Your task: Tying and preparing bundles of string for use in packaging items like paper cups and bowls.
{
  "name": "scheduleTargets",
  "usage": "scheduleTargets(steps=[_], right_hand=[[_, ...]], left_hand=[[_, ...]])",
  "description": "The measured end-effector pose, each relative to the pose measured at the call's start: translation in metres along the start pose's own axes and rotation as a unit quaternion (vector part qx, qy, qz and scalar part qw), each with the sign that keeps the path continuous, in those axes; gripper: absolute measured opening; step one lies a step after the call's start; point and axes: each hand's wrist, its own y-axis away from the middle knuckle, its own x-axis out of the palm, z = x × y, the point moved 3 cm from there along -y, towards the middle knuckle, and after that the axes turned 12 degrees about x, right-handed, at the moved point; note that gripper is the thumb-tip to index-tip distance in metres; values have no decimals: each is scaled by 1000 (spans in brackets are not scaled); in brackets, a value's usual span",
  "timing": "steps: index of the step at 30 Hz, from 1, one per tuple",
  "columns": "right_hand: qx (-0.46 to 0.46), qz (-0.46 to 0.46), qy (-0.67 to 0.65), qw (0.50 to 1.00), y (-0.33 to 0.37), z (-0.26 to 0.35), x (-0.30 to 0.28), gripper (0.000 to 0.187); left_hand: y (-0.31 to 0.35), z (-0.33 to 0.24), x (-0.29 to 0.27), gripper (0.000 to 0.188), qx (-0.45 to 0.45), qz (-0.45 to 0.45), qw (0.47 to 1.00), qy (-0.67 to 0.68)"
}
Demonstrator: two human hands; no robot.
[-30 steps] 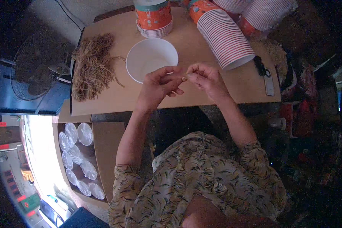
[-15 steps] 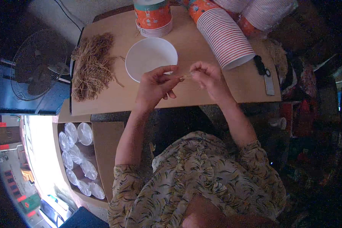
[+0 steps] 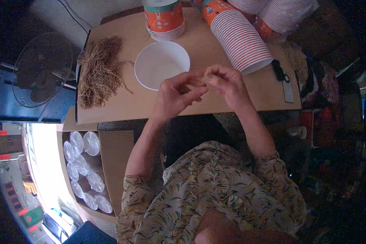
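Note:
My left hand point(image 3: 175, 95) and my right hand point(image 3: 227, 85) meet over the near edge of the table, just right of a white bowl point(image 3: 160, 67). My right thumb and forefinger pinch a small, thin brownish strand point(image 3: 206, 78). The fingers of my left hand are curled close against it; whatever they hold is hidden. To the left lies a heap of dry, brown, stringy strands point(image 3: 99, 73), with a few loose ends trailing toward the bowl.
Behind the bowl stands an orange-patterned stack of paper bowls point(image 3: 163, 20). A long stack of paper bowls point(image 3: 242, 42) lies on its side at the right, near a black-handled blade point(image 3: 288, 89). A cardboard box point(image 3: 116, 162) of clear plastic lids point(image 3: 91, 143) sits below left, under a fan point(image 3: 40, 69).
My hands have drawn closer together, the left one moving right and turning toward the right. The strand stretched between them before now shows only at my right fingertips.

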Motion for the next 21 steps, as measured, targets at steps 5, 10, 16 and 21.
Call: scheduleTargets(steps=[5,10,16,21], right_hand=[[-47,17,94,994,8,0,-8,16],[1,20,236,971,24,3,-19,13],[-24,6,146,989,38,14,-34,12],[-163,-21,-25,986,55,32,-41,11]], left_hand=[[6,0,7,18,60,-17,996,-58],[17,1,8,13,231,1,924,-305],[21,13,4,16,335,-68,857,-386],[27,23,-8,18,279,-94,840,-456]])
